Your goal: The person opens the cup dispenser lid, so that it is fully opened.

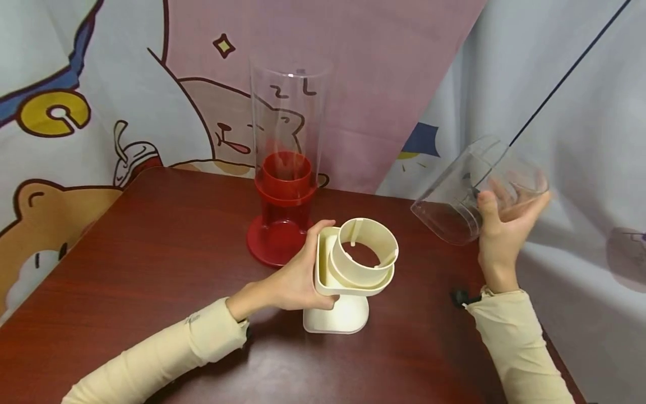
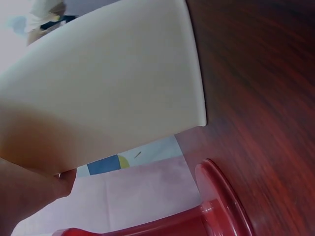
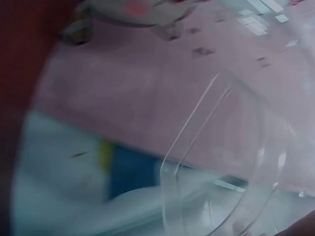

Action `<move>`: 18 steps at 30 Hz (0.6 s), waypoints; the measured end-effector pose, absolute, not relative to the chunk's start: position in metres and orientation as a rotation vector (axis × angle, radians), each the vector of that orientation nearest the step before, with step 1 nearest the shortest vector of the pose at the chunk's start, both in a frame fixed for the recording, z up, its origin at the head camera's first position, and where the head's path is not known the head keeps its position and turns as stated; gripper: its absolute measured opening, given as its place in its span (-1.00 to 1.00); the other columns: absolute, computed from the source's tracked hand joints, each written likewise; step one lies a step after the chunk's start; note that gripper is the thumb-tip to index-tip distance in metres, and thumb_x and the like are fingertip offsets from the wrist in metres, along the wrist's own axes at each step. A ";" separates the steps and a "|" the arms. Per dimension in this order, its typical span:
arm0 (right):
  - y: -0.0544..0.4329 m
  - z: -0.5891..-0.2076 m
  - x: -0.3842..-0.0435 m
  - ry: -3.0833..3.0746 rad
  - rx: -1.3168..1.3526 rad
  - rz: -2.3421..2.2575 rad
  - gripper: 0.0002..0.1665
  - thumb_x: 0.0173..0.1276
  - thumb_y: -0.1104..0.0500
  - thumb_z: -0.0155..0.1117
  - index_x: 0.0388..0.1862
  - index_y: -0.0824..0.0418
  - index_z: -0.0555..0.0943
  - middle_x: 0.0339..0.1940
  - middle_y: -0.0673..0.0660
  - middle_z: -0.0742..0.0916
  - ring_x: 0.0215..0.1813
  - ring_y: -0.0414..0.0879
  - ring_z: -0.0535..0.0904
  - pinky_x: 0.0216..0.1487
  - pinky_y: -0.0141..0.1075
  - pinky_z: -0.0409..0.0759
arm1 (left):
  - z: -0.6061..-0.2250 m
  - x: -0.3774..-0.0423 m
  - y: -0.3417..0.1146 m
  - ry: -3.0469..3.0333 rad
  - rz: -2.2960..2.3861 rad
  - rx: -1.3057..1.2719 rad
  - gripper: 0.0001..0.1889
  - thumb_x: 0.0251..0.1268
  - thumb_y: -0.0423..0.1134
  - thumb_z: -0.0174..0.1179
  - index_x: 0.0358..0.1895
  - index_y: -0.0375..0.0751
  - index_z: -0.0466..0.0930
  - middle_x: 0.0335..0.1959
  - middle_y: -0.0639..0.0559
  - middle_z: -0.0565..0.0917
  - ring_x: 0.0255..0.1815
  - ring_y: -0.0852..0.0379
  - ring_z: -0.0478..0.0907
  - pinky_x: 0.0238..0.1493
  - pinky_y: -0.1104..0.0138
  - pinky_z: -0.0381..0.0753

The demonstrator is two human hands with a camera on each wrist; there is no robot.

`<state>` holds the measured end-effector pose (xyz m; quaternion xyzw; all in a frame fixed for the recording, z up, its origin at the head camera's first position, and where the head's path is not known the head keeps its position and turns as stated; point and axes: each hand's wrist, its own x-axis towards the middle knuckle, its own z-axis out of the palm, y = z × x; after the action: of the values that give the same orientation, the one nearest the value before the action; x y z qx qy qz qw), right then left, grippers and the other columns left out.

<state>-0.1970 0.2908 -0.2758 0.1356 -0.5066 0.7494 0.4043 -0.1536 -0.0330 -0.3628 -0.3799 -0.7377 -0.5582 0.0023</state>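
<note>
My left hand (image 1: 295, 283) grips a cream plastic base (image 1: 330, 278) by its flat side, with the thumb toward me. The base has a round open collar (image 1: 368, 252) on top and a rounded foot below, at the tabletop. In the left wrist view its smooth cream wall (image 2: 123, 83) fills much of the frame. To the right, my right hand (image 1: 502, 235) holds a tilted clear plastic container (image 1: 454, 196) above the table's right side, thumb on the near side. The container's see-through rim (image 3: 170, 172) shows in the right wrist view; its contents cannot be made out.
Behind the cream base stands a red base (image 1: 275, 244) with a tall clear tube (image 1: 287, 118) on it. Both are on the dark wooden table (image 1: 166, 252). A printed curtain (image 1: 363, 95) hangs along the back, and white cloth (image 1: 570, 269) on the right.
</note>
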 end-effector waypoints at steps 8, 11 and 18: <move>0.321 -0.346 -0.204 -2.000 -0.195 1.512 0.27 0.18 0.01 0.52 0.62 -0.13 -0.16 0.50 0.09 0.19 0.44 0.01 0.28 0.40 -0.18 0.30 | -0.364 -0.152 -0.034 -2.313 -1.760 -1.182 0.27 -0.38 -0.39 0.49 0.50 -0.03 -0.19 0.22 0.00 0.39 0.22 0.13 0.40 0.29 0.26 0.42; 0.323 -0.362 -0.206 -2.185 -0.273 1.337 0.30 0.22 -0.11 0.47 0.64 -0.08 -0.25 0.46 0.13 0.16 0.47 0.07 0.23 0.45 -0.07 0.25 | -0.365 -0.153 -0.034 -2.307 -1.754 -1.177 0.27 -0.38 -0.39 0.49 0.50 -0.02 -0.19 0.23 0.01 0.38 0.23 0.13 0.40 0.29 0.26 0.42; 0.327 -0.381 -0.208 -2.272 -0.292 1.219 0.33 0.25 -0.12 0.44 0.64 0.04 -0.31 0.43 0.29 0.14 0.51 0.18 0.14 0.49 0.03 0.17 | -0.364 -0.154 -0.033 -2.310 -1.744 -1.191 0.26 -0.36 -0.38 0.49 0.50 -0.02 -0.18 0.22 0.01 0.39 0.22 0.14 0.40 0.28 0.26 0.43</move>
<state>-0.2077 0.3271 -0.3813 -0.1084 -0.8431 0.4524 0.2699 -0.1538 -0.0335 -0.3635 -0.3805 -0.7380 -0.5572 0.0057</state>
